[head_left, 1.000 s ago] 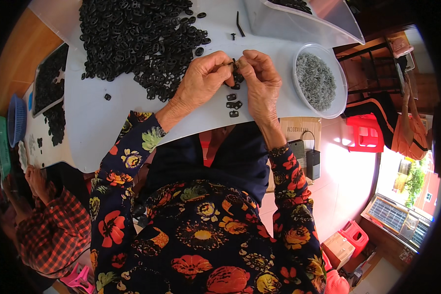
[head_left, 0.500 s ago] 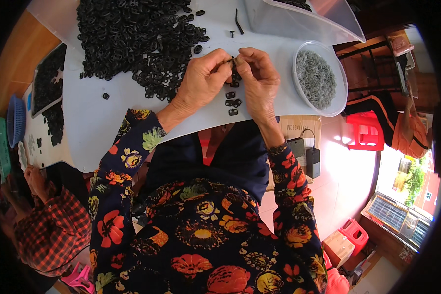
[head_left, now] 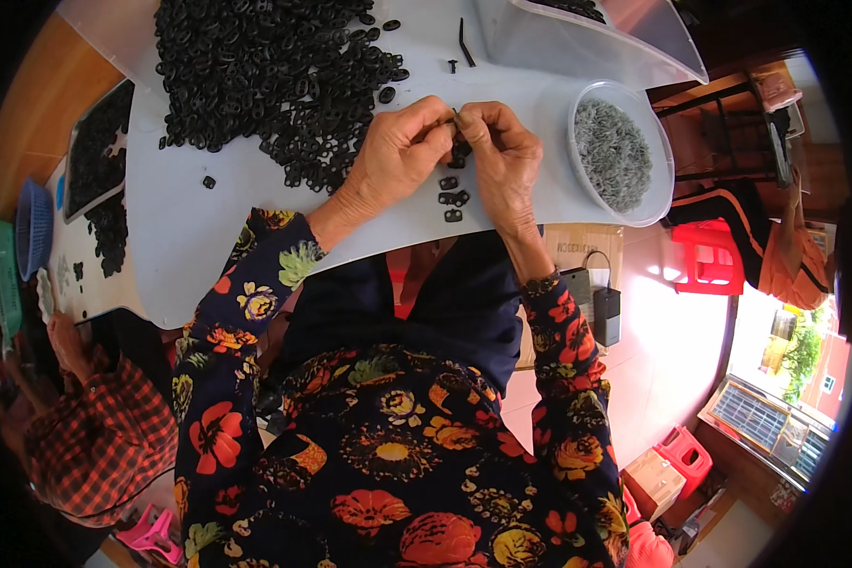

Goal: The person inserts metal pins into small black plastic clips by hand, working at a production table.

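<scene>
My left hand (head_left: 402, 147) and my right hand (head_left: 502, 151) meet above the table, fingertips pinched together around a small black part (head_left: 456, 123) that the fingers mostly cover. Just below them, several small black two-holed pieces (head_left: 452, 199) lie in a short column near the table's front edge. Left of my left hand spreads a large heap of black oval pieces (head_left: 246, 71), with flatter holed black pieces (head_left: 308, 151) along its near side. To the right of my right hand is a round clear tub (head_left: 669, 156) full of small grey translucent parts (head_left: 613, 151).
A clear plastic bin (head_left: 577, 47) stands at the back right. On the tabletop (head_left: 540, 95) lie a thin black stick (head_left: 465, 43) and a small black peg (head_left: 452, 66). At left, a person in a checked shirt (head_left: 104, 440) sits by another table with a black-filled tray (head_left: 99, 142).
Both hands stay pinched together at nearly the same spot, with only slight finger movement. The whole view has shifted a little.
</scene>
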A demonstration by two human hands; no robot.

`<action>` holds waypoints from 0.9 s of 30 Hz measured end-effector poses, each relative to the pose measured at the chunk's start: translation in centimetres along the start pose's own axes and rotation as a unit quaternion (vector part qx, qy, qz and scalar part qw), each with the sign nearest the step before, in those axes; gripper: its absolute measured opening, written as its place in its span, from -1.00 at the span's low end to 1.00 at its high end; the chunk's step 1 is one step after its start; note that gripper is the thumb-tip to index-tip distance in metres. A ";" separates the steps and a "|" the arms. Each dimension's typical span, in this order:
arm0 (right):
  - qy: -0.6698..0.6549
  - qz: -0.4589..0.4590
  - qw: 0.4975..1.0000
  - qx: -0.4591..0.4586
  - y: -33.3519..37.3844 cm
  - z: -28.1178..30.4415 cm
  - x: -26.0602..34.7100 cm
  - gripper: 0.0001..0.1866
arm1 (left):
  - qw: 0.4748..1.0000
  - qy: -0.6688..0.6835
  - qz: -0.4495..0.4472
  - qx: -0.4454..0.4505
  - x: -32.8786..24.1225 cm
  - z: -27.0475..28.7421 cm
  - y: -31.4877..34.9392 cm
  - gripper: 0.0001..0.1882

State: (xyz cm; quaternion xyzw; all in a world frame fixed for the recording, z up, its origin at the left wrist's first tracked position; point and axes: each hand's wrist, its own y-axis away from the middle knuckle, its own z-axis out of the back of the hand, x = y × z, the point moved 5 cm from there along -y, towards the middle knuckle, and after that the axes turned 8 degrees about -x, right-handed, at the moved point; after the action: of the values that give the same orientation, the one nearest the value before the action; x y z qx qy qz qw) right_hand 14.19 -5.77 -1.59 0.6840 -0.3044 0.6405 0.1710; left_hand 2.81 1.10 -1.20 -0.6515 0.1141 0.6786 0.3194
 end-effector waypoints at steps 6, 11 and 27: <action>0.067 -0.007 0.998 -0.007 -0.1 0.1 0.2 -0.87 | 0.995 0.097 0.032 -0.008 0.4 -0.1 0.2 -0.90; 0.001 0.051 0.999 -0.003 0.0 -0.7 0.8 -0.85 | 0.997 0.070 0.043 0.000 1.1 0.5 0.3 -0.90; 0.018 0.029 0.999 -0.023 0.0 -0.5 0.6 -0.80 | 0.995 0.090 0.038 -0.023 0.2 0.4 0.0 -0.90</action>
State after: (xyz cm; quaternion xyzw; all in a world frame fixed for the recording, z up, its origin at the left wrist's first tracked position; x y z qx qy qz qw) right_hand 13.79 -5.51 -0.94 0.6592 -0.3353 0.6502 0.1738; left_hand 2.53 1.37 -1.39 -0.7125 0.1513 0.6311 0.2669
